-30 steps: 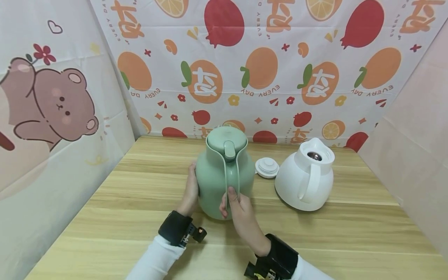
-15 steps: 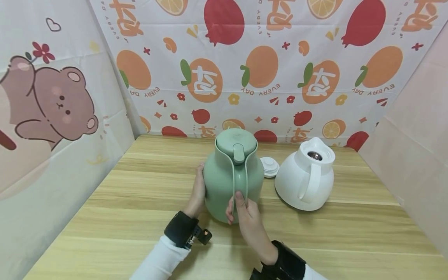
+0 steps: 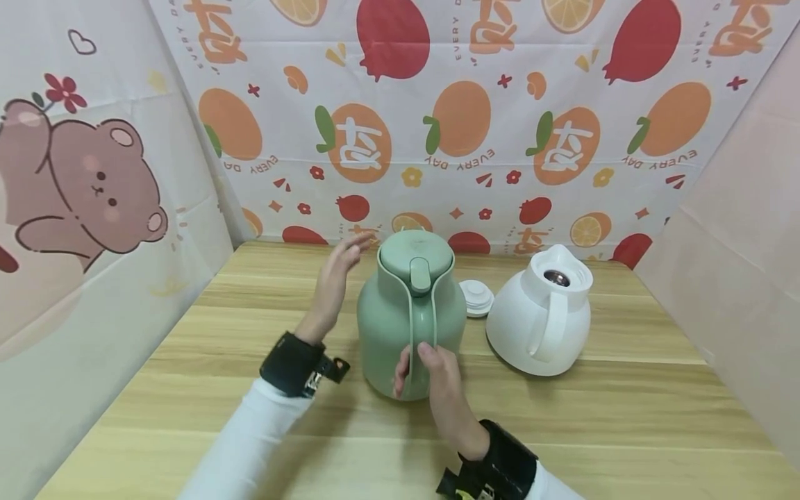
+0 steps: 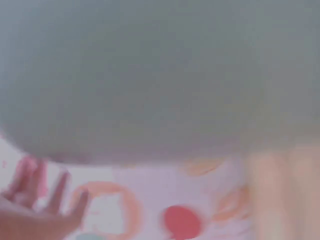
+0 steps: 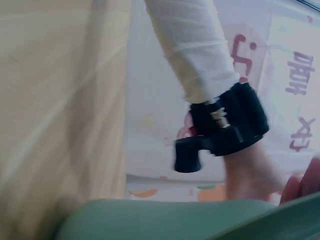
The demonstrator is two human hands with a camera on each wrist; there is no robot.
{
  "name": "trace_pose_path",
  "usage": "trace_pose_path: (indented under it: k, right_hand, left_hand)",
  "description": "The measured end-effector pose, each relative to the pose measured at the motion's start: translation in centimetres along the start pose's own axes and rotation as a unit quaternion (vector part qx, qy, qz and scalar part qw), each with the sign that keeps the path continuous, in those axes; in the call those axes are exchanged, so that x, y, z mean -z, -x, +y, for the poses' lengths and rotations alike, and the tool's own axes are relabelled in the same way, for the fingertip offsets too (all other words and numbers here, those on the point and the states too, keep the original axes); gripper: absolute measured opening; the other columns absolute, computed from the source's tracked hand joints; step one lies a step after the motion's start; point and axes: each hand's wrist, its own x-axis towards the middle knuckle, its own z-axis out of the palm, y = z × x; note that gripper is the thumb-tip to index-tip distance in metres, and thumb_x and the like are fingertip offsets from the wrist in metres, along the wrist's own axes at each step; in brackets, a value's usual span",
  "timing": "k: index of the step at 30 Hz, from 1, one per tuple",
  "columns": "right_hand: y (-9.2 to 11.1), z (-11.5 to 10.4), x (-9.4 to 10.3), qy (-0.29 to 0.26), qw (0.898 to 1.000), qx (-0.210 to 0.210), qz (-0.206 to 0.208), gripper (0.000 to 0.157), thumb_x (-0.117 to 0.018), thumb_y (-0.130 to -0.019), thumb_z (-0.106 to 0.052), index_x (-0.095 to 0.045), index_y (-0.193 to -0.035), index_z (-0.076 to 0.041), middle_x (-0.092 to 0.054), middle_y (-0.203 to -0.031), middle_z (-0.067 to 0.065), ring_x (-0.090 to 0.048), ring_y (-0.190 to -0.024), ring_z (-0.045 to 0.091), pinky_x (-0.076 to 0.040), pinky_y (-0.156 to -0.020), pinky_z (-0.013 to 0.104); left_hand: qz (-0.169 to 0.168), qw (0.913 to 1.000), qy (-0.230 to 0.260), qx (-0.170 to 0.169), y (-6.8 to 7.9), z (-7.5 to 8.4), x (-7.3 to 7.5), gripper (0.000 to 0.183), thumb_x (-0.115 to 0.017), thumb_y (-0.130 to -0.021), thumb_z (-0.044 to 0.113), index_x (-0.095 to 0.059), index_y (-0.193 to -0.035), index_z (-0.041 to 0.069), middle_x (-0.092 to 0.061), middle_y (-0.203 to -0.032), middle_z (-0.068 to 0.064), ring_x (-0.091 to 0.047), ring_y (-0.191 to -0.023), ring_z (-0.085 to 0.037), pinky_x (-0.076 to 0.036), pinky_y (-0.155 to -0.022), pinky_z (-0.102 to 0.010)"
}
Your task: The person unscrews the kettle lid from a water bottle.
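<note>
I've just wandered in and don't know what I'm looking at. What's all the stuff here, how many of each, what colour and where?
Green jug: one, pale green, upright mid-table, lid on
White jug: one, white, right of the green jug, top open
Round lid: one, white, on the table between the jugs
Table: one, light wood-grain, under the jugs
Fruit-print backdrop: one, white with orange and red, behind
Bear-print wall: one, pale with brown bear, left
Plain wall: one, pale pinkish, right
Wrist straps with small devices: two, black, one per wrist
Sleeves: two, white, on the forearms
Left hand: one, bare, raised left of the green jug
Right hand: one, bare, around the green jug's handle
</note>
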Motion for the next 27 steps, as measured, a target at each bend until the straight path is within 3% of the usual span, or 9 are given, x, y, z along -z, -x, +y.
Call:
trace_pose_path:
  k: [3, 5, 7, 10, 11, 13, 15, 19, 27]
  right_hand:
    - [-0.8, 0.0, 0.2, -0.033, 0.999, 0.01, -0.035, 0.046, -0.029, -0.097, -0.026, -0.046, -0.071, 0.009, -0.046, -0.053, 0.017, -0.048, -0.043, 0.02, -0.047, -0.047, 0.035]
    - [-1.1, 0.0, 0.3, -0.042, 0.997, 0.021, -0.057, 0.044, -0.027, -0.097, -0.024, -0.044, -0.069, 0.006, -0.04, -0.049, 0.017, -0.042, -0.038, 0.019, -0.043, -0.039, 0.034]
    - [-1.3, 0.1, 0.3, -0.042, 0.996, 0.026, -0.068, 0.044, -0.027, -0.098, -0.023, -0.042, -0.066, 0.004, -0.035, -0.046, 0.014, -0.036, -0.036, 0.018, -0.038, -0.035, 0.032]
    - [-1.4, 0.3, 0.4, -0.044, 0.996, 0.032, -0.069, 0.045, -0.026, -0.099, -0.024, -0.04, -0.064, 0.002, -0.031, -0.046, 0.012, -0.032, -0.036, 0.016, -0.033, -0.034, 0.03]
    - [-1.4, 0.4, 0.4, -0.045, 0.996, 0.034, -0.067, 0.045, -0.027, -0.099, -0.024, -0.04, -0.063, 0.001, -0.03, -0.046, 0.012, -0.031, -0.036, 0.016, -0.032, -0.034, 0.03]
    - [-1.5, 0.5, 0.3, -0.046, 0.996, 0.039, -0.064, 0.046, -0.027, -0.099, -0.026, -0.04, -0.063, 0.001, -0.03, -0.046, 0.011, -0.03, -0.037, 0.015, -0.031, -0.034, 0.029]
    - [-1.5, 0.6, 0.2, -0.05, 0.996, 0.045, -0.06, 0.046, -0.027, -0.099, -0.025, -0.039, -0.063, 0.001, -0.029, -0.046, 0.01, -0.03, -0.037, 0.014, -0.031, -0.033, 0.03]
    - [-1.4, 0.7, 0.0, -0.05, 0.997, 0.049, -0.039, 0.048, -0.028, -0.1, -0.027, -0.039, -0.062, 0.0, -0.029, -0.046, 0.008, -0.03, -0.036, 0.015, -0.03, -0.033, 0.029]
    - [-1.1, 0.8, -0.7, -0.034, 0.996, 0.069, 0.049, 0.052, -0.028, -0.102, -0.025, -0.039, -0.059, 0.002, -0.03, -0.042, 0.009, -0.03, -0.033, 0.017, -0.03, -0.031, 0.027]
  left_hand:
    - [-0.072, 0.9932, -0.031, -0.087, -1.8, 2.3, 0.2, 0.045, -0.042, -0.095, 0.029, -0.049, -0.13, 0.002, -0.05, -0.13, -0.008, -0.043, -0.117, -0.019, -0.031, -0.097, -0.044]
    - [-0.138, 0.9797, -0.071, -0.127, -2.7, 3.7, 0.1, 0.048, -0.046, -0.094, 0.036, -0.049, -0.13, 0.005, -0.049, -0.131, -0.006, -0.041, -0.12, -0.018, -0.031, -0.098, -0.044]
    - [-0.207, 0.955, -0.13, -0.168, -3.4, 4.8, -0.1, 0.052, -0.051, -0.091, 0.042, -0.05, -0.131, 0.008, -0.047, -0.133, -0.003, -0.037, -0.125, -0.018, -0.029, -0.1, -0.045]
    - [-0.285, 0.9074, -0.227, -0.21, -4.2, 5.9, -0.6, 0.059, -0.057, -0.085, 0.049, -0.05, -0.132, 0.014, -0.045, -0.136, 0.002, -0.029, -0.13, -0.018, -0.026, -0.101, -0.047]
    - [-0.304, 0.8933, -0.253, -0.213, -4.4, 6.1, -0.8, 0.059, -0.059, -0.084, 0.049, -0.05, -0.133, 0.017, -0.044, -0.137, 0.004, -0.027, -0.131, -0.017, -0.026, -0.101, -0.047]
    - [-0.336, 0.8755, -0.281, -0.204, -4.7, 6.4, -1.2, 0.058, -0.062, -0.082, 0.046, -0.05, -0.133, 0.021, -0.042, -0.138, 0.007, -0.025, -0.132, -0.015, -0.025, -0.101, -0.049]
    - [-0.355, 0.8709, -0.284, -0.188, -4.8, 6.4, -1.4, 0.058, -0.064, -0.081, 0.042, -0.05, -0.133, 0.022, -0.041, -0.138, 0.008, -0.024, -0.133, -0.014, -0.024, -0.101, -0.05]
    - [-0.365, 0.876, -0.268, -0.167, -4.9, 6.3, -1.5, 0.057, -0.066, -0.081, 0.039, -0.051, -0.133, 0.022, -0.041, -0.139, 0.01, -0.023, -0.132, -0.011, -0.023, -0.101, -0.05]
    - [-0.347, 0.8825, -0.261, -0.182, -4.6, 6.0, -1.9, 0.056, -0.068, -0.081, 0.037, -0.053, -0.131, 0.019, -0.044, -0.137, 0.007, -0.024, -0.132, -0.013, -0.022, -0.102, -0.048]
